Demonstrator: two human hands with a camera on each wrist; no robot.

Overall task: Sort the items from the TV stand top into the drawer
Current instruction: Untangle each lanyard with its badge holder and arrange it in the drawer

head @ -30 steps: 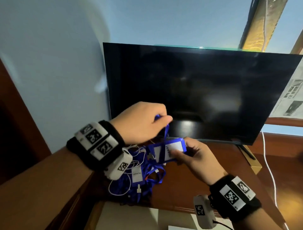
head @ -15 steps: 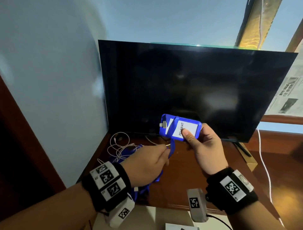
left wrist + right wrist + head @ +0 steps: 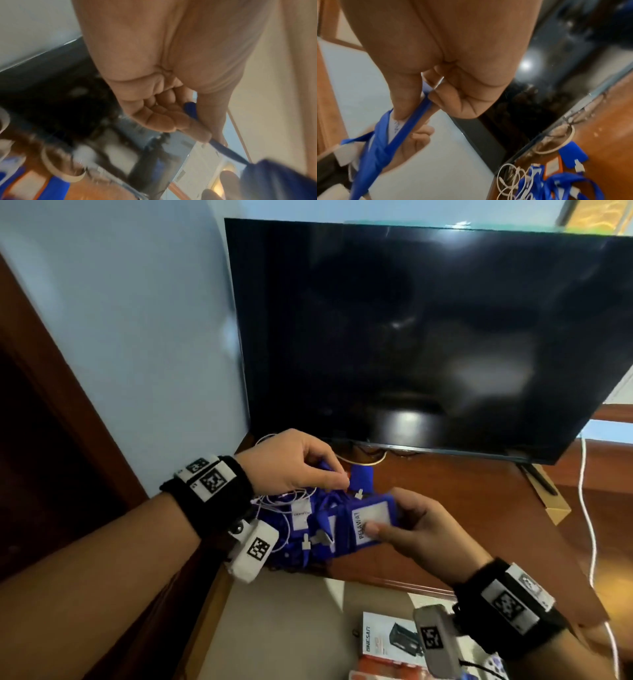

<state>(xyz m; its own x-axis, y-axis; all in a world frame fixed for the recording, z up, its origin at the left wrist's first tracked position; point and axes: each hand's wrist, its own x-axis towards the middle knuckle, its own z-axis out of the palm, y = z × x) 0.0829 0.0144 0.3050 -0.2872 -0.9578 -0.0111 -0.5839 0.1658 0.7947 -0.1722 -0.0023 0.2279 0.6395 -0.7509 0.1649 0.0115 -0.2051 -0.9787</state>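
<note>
Right hand [image 3: 424, 529] pinches a blue badge holder [image 3: 371, 520], thumb on its white card printed "PELAWAT", fingers curled behind it. Left hand [image 3: 291, 465] pinches a blue strap [image 3: 223, 148] between thumb and forefinger, other fingers curled in; the strap runs to the badge holder.

Both hands hover just above a pile of blue badges and straps [image 3: 308, 529] at the front left of the wooden TV stand top [image 3: 462, 508]. White cables [image 3: 510, 180] are tangled into the pile. 1 separate blue badge [image 3: 361, 477] lies just behind the pile, near the TV's lower edge.

Nearer the camera, below the stand edge, is the open drawer [image 3: 291, 628]; in it a boxed item marked "ONESAN" [image 3: 383, 638] and other packaging, partly hidden by the right wrist.

Black TV [image 3: 428, 337] stands at the back, screen off, against a pale blue wall [image 3: 137, 320]. White cord [image 3: 587, 508] hangs at the right.
</note>
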